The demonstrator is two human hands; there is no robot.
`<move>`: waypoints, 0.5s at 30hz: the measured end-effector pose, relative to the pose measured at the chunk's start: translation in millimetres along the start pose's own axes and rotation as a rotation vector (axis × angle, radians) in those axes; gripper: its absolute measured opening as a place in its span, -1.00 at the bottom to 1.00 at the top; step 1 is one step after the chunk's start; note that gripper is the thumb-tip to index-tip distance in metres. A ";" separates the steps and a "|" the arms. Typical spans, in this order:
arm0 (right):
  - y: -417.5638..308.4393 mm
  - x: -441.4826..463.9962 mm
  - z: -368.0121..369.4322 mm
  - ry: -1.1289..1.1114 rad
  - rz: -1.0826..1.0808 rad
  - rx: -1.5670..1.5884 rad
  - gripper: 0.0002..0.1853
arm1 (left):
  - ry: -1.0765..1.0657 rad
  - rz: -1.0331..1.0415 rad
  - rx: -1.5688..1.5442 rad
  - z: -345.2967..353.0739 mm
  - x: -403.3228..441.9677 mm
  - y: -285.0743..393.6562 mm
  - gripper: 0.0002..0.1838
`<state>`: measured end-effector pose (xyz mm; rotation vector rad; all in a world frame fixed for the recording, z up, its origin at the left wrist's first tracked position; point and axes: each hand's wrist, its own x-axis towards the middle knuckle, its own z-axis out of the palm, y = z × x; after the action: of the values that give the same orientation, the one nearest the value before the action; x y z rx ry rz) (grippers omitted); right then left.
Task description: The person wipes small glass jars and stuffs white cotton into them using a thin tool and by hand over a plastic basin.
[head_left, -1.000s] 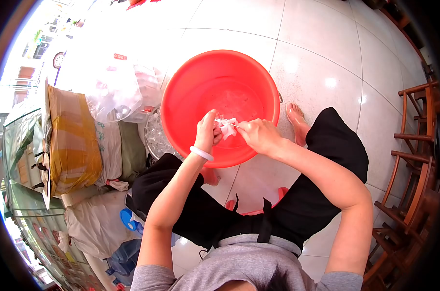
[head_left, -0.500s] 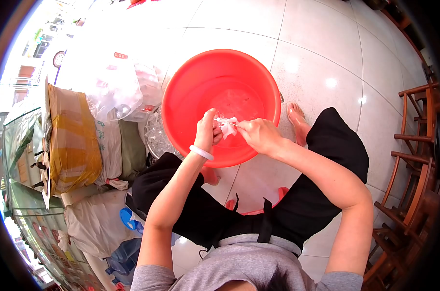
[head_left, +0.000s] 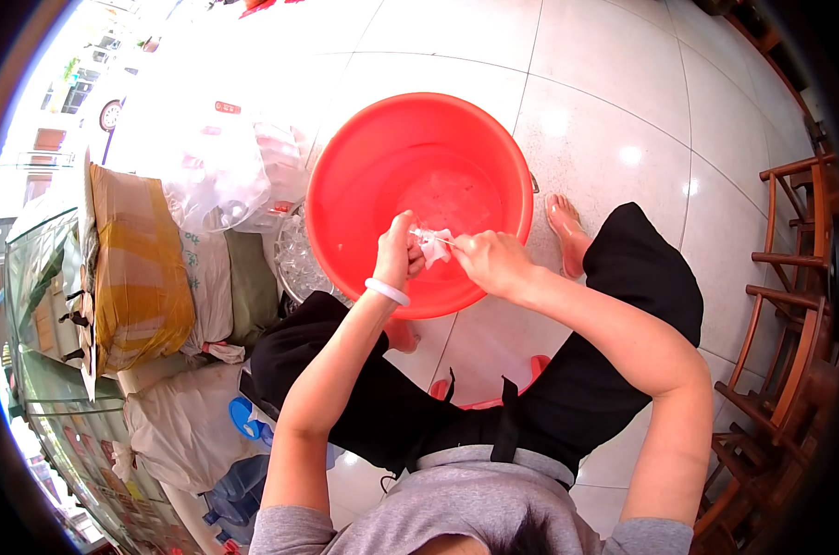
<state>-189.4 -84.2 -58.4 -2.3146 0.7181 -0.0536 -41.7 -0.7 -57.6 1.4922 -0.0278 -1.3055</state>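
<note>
My left hand (head_left: pixel 397 250) is closed on a small, crumpled white piece (head_left: pixel 435 248) that looks like tissue or thin cloth, with something clear and shiny beside it. My right hand (head_left: pixel 490 260), fingers pinched, grips the end of a thin pale stick (head_left: pixel 446 240) that reaches into the white piece. What lies inside the left fist is too small to make out. Both hands are over the near part of a large red tub (head_left: pixel 345 180), which has some shallow liquid at its bottom. A white bangle (head_left: pixel 388 291) circles the left wrist.
Left of the tub stands a basin of clear pieces (head_left: pixel 297 254), beside clear plastic bags (head_left: pixel 225 180). Further left are a taped carton (head_left: pixel 142 268) and sacks (head_left: pixel 206 287). Wooden chairs (head_left: pixel 789 296) line the right side. Pale tiles (head_left: pixel 614 102) cover the floor.
The right hand has shifted very slightly down and left. Both hands keep their hold on the stick and the white piece; the rest looks the same.
</note>
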 end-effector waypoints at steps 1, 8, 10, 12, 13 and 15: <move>0.7 -0.1 1.0 -0.004 0.003 -0.009 -0.77 | 0.023 0.007 0.006 1.4 0.4 -1.2 -0.60; 1.1 0.2 0.3 -0.012 0.001 -0.008 -0.77 | 0.019 -0.010 -0.003 1.8 0.3 -1.1 -0.58; 0.1 0.1 -1.3 -0.005 0.002 0.004 -0.77 | 0.002 -0.014 -0.005 1.3 0.2 -1.0 -0.58; 1.6 0.8 0.0 -0.001 -0.008 0.004 -0.77 | 0.007 -0.010 -0.004 1.4 0.3 -1.1 -0.58; 2.5 1.1 0.5 0.004 -0.018 0.003 -0.77 | 0.013 -0.006 -0.004 1.4 0.4 -1.2 -0.58; 3.4 1.3 0.3 0.011 -0.031 0.011 -0.77 | 0.020 -0.003 -0.011 0.3 2.0 -2.6 -0.57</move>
<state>-189.9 -86.7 -61.0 -2.3163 0.6857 -0.0837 -42.6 -1.1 -60.7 1.4963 -0.0052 -1.2907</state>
